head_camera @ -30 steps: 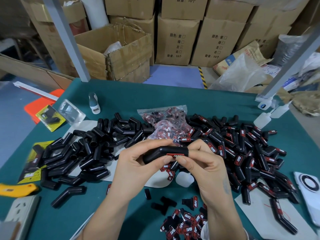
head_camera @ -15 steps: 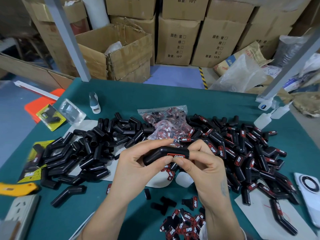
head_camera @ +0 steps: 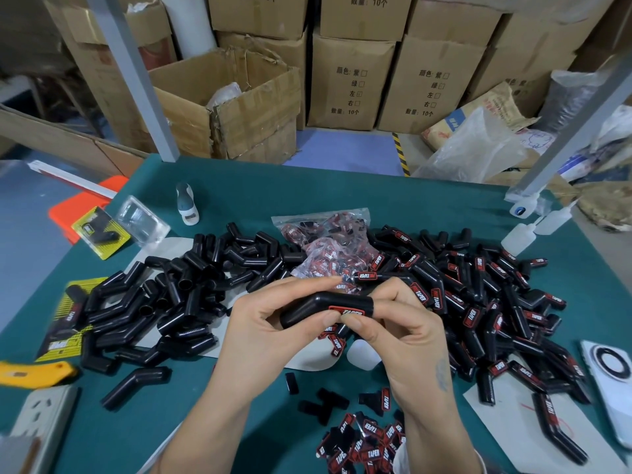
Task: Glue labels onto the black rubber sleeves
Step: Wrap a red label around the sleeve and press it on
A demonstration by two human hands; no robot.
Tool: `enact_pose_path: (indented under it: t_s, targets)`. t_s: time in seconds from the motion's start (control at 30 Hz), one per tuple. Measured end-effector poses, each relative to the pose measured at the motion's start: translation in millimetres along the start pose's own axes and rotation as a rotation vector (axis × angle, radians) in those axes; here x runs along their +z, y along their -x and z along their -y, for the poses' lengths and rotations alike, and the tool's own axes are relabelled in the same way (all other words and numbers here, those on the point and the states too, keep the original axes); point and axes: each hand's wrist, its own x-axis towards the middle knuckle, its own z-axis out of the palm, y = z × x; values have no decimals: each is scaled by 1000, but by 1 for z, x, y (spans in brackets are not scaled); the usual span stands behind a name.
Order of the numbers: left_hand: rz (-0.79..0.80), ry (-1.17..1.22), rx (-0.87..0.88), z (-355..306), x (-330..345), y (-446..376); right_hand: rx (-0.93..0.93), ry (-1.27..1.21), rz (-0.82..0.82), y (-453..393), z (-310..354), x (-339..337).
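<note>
A bent black rubber sleeve (head_camera: 319, 304) is held above the green table (head_camera: 342, 196) between both hands. My left hand (head_camera: 263, 333) grips its left end. My right hand (head_camera: 403, 336) holds its right end, thumb pressing on a red and black label (head_camera: 347, 311) stuck to the sleeve's side. A heap of plain black sleeves (head_camera: 164, 302) lies to the left. To the right lies a heap of labelled sleeves (head_camera: 485, 302). Loose labels (head_camera: 362, 443) sit near my right wrist, and a clear bag of labels (head_camera: 325, 244) lies behind my hands.
White glue bottles (head_camera: 518, 236) stand at the table's right edge, a small white bottle (head_camera: 362, 355) under my right hand. A phone (head_camera: 612, 388) lies far right, a yellow cutter (head_camera: 34, 372) and power strip (head_camera: 37, 425) at front left. Cardboard boxes (head_camera: 239, 107) stand behind the table.
The sleeve stays between both hands in the same place. My right thumb has shifted slightly along the label, pressing it against the sleeve.
</note>
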Motion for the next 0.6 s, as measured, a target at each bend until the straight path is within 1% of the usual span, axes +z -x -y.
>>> enact_pose_path:
  t_s: [0.2, 0.4, 0.6]
  targets:
    - [-2, 11, -18, 2, 0, -2, -5, 2, -15, -1, -4, 0]
    - [-16, 52, -64, 7, -1, -6, 52, 9, -18, -4, -8, 2]
    - [-11, 71, -77, 11, -1, -6, 28, 40, -9, -2, -7, 5]
